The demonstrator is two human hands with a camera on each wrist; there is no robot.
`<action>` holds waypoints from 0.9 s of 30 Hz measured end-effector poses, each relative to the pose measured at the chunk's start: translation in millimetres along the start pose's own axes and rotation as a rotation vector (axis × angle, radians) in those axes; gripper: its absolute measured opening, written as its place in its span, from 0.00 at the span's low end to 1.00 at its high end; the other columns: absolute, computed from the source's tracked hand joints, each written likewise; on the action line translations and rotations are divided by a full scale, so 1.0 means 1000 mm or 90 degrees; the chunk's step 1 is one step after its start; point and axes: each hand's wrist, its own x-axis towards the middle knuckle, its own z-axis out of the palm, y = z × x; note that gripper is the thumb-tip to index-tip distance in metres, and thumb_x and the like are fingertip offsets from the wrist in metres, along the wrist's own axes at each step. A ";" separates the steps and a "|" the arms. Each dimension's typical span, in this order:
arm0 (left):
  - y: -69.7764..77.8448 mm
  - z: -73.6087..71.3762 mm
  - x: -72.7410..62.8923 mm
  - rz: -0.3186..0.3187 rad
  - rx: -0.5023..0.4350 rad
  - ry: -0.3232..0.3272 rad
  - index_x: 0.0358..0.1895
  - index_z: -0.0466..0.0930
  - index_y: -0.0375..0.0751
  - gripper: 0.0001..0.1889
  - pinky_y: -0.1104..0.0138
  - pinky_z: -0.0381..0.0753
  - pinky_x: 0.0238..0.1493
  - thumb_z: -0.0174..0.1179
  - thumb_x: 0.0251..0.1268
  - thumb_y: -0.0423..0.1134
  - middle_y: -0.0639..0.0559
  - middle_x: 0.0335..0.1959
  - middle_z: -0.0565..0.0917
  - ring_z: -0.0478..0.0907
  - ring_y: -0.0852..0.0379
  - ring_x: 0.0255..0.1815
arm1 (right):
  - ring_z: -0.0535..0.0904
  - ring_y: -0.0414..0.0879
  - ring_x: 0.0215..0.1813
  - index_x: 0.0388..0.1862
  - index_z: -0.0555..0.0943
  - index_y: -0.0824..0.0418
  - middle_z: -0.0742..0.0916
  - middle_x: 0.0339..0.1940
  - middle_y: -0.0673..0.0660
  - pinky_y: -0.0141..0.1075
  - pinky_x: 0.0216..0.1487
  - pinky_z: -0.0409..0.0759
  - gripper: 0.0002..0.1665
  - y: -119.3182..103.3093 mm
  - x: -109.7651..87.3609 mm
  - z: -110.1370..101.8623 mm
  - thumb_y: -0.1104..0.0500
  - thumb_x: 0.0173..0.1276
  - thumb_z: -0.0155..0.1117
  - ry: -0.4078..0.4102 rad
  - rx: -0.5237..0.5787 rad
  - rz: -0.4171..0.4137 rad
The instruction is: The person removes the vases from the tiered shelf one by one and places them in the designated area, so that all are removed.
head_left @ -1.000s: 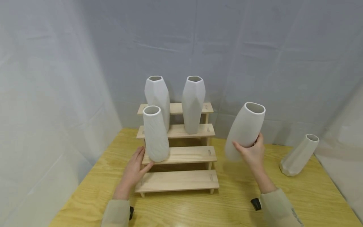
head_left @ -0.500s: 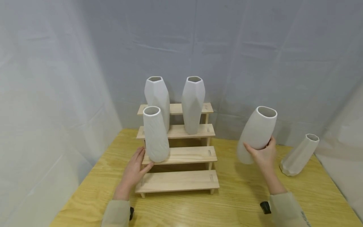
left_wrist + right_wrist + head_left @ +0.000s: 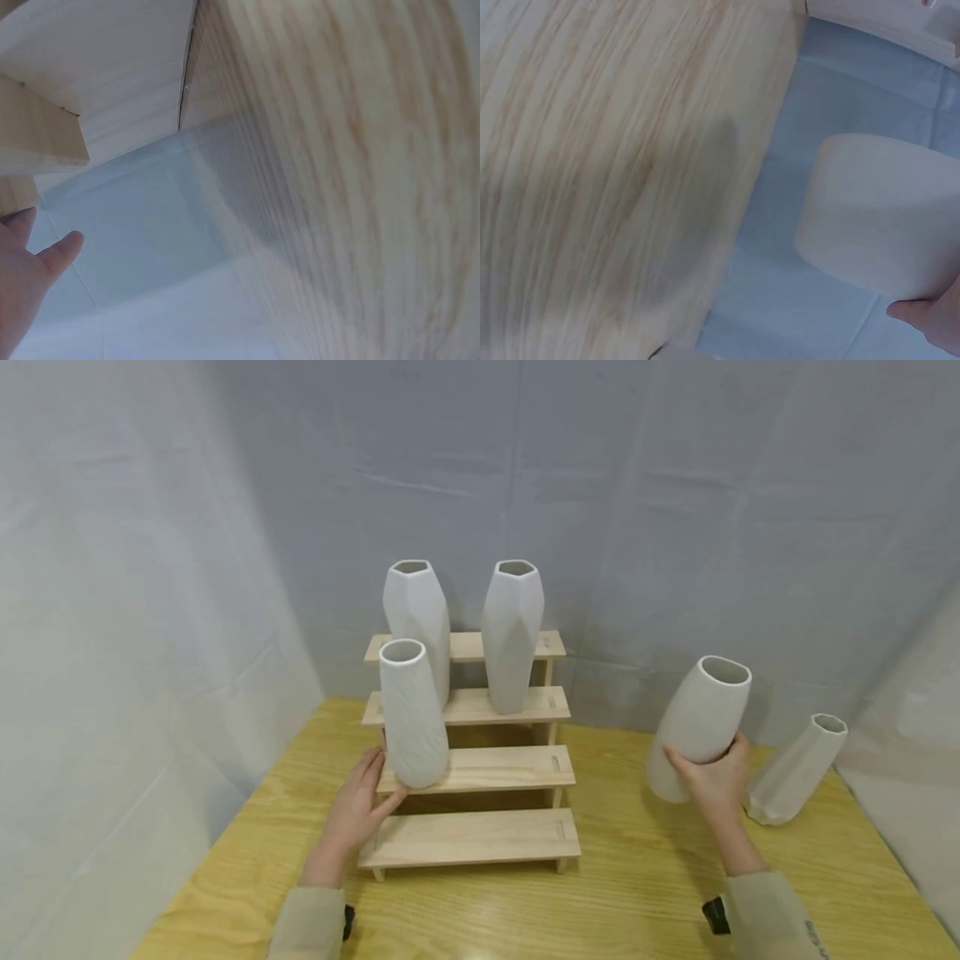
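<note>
My right hand [image 3: 716, 781] grips a smooth white vase [image 3: 697, 722] with an oval mouth, low on its body, at the right of the wooden stepped stand [image 3: 468, 837]. The vase leans right; its base appears apart from the table in the right wrist view, where fingers and vase [image 3: 877, 214] are partly cut off. My left hand [image 3: 358, 802] touches the stand's left side, its fingers along a middle step and its thumb at the front edge, beside the base of a textured white vase [image 3: 414, 718]. Only part of that hand [image 3: 30, 274] shows in the left wrist view.
Two faceted white vases [image 3: 416, 610] stand on a higher step. A narrow ribbed white vase [image 3: 797, 770] is on the yellow wooden table [image 3: 480, 914] at far right, close to my right hand. Pale cloth [image 3: 675, 485] hangs behind and at both sides.
My right hand has carried the smooth vase rightward and slightly lower, away from the stand and nearer the ribbed vase. My left hand has stayed in place.
</note>
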 end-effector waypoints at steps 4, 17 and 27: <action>-0.001 0.000 0.001 0.000 0.000 -0.004 0.62 0.54 0.23 0.39 0.50 0.55 0.61 0.54 0.59 0.52 0.34 0.65 0.55 0.51 0.40 0.64 | 0.67 0.61 0.52 0.62 0.56 0.69 0.70 0.54 0.69 0.55 0.50 0.67 0.53 0.005 0.002 -0.003 0.57 0.40 0.74 0.002 -0.014 0.022; 0.000 -0.001 -0.001 -0.012 0.006 -0.016 0.63 0.53 0.24 0.40 0.49 0.54 0.61 0.53 0.60 0.53 0.35 0.65 0.54 0.50 0.40 0.65 | 0.66 0.61 0.52 0.62 0.55 0.71 0.69 0.54 0.70 0.54 0.50 0.65 0.54 0.022 0.005 -0.010 0.57 0.40 0.74 0.019 -0.023 0.037; 0.001 -0.001 -0.001 -0.004 0.005 -0.008 0.63 0.54 0.23 0.39 0.49 0.55 0.61 0.54 0.59 0.53 0.34 0.65 0.55 0.51 0.40 0.64 | 0.65 0.63 0.52 0.60 0.54 0.75 0.69 0.52 0.73 0.53 0.53 0.63 0.53 0.037 0.008 -0.014 0.58 0.39 0.73 0.034 -0.044 0.067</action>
